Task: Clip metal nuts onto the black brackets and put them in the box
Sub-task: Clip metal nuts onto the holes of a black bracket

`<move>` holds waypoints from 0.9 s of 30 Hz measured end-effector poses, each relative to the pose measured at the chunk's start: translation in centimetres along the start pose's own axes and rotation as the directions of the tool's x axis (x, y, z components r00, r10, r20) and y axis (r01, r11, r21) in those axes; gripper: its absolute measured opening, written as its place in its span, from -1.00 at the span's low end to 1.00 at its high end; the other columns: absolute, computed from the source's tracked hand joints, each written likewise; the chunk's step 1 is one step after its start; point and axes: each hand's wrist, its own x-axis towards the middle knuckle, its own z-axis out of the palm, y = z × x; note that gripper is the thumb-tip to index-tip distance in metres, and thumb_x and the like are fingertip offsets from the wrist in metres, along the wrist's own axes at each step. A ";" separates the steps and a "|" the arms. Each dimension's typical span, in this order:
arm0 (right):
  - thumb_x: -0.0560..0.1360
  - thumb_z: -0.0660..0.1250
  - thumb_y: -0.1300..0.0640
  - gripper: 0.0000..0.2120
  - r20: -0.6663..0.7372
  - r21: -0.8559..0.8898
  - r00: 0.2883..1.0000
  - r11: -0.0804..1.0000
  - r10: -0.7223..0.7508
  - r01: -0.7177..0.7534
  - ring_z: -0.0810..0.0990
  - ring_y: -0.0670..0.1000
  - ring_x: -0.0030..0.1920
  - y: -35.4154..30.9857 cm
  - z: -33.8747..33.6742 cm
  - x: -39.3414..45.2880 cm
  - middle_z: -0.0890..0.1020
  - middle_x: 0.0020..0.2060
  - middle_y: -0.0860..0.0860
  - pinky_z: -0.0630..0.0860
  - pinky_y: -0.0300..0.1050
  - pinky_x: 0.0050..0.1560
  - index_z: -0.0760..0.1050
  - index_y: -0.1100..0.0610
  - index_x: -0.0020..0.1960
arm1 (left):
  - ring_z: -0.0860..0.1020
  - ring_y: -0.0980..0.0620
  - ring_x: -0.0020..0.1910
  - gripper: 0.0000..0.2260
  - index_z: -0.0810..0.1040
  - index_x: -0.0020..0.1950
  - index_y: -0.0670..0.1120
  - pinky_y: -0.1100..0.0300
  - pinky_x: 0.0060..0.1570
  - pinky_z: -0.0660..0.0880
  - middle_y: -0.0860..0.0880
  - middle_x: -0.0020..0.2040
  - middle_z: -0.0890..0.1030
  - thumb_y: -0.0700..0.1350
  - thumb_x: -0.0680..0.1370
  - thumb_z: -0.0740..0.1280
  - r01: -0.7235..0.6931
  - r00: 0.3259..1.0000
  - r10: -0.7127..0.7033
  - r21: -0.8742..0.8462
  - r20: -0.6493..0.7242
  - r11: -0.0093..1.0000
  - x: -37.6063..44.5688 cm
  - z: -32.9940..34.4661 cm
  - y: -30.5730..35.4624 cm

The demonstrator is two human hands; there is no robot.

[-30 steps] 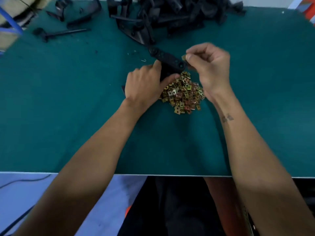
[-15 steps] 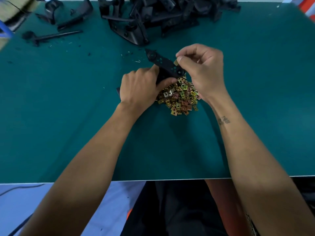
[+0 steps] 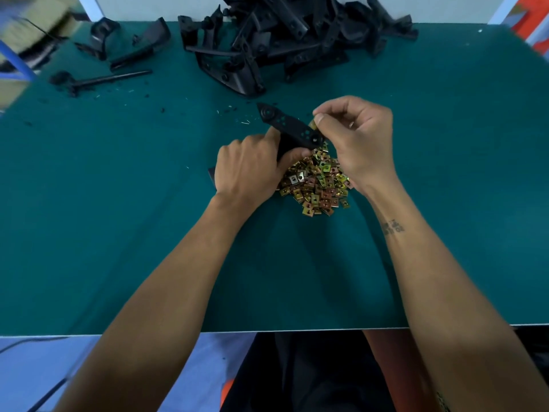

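I count: hands 2, left hand (image 3: 248, 171), right hand (image 3: 355, 141) | held bracket (image 3: 289, 126) 1 | far bracket heap (image 3: 285, 40) uncountable | nut pile (image 3: 316, 185) 1, dozens | far-left loose black parts (image 3: 118, 52) about 4

We see a bench (image 3: 118, 233) covered in dark teal matting filling most of the frame, its pale near edge running across the lower part. Below that edge, at lower left, lies a light bluish floor (image 3: 44, 376) with a dark cable (image 3: 32, 341) across it. Along the top, a white wall (image 3: 142, 7) stands behind the bench. A blue frame bar (image 3: 17, 60) crosses the blurred upper left corner. An orange patch (image 3: 531, 22) shows at upper right. The light is even and soft.
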 end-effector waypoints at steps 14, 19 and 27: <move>0.49 0.46 0.21 -0.91 -0.058 0.025 0.997 0.999 0.043 -0.041 0.69 -0.07 -0.17 -0.1 1.2 -0.4 0.74 -0.24 -0.04 0.60 -0.17 -0.09 0.69 0.04 -0.12 | 0.60 -0.31 -0.23 -0.35 0.49 0.07 -0.09 0.02 -0.33 0.31 -0.18 -0.18 0.64 0.45 0.57 -0.04 0.016 0.999 -0.016 -0.003 0.051 1.000 0.2 0.1 -0.2; 0.49 0.47 0.23 -0.91 -0.058 0.035 0.995 0.996 0.084 -0.082 0.68 -0.13 -0.20 0.1 1.3 -0.4 0.73 -0.26 -0.07 0.58 -0.23 -0.13 0.69 0.05 -0.13 | 0.61 -0.31 -0.22 -0.36 0.51 0.06 -0.09 0.00 -0.31 0.33 -0.18 -0.16 0.64 0.45 0.58 -0.02 0.025 0.998 -0.025 0.000 0.062 1.000 0.2 0.0 -0.2; 0.49 0.46 0.25 -0.88 -0.029 0.073 0.990 0.988 0.135 -0.133 0.67 -0.09 -0.21 0.3 0.9 -0.2 0.72 -0.28 -0.05 0.61 -0.14 -0.09 0.68 0.04 -0.14 | 0.61 -0.30 -0.23 -0.35 0.54 0.10 -0.07 0.03 -0.32 0.30 -0.16 -0.17 0.65 0.46 0.57 -0.01 0.030 0.998 -0.030 0.005 0.062 1.000 0.1 0.0 -0.2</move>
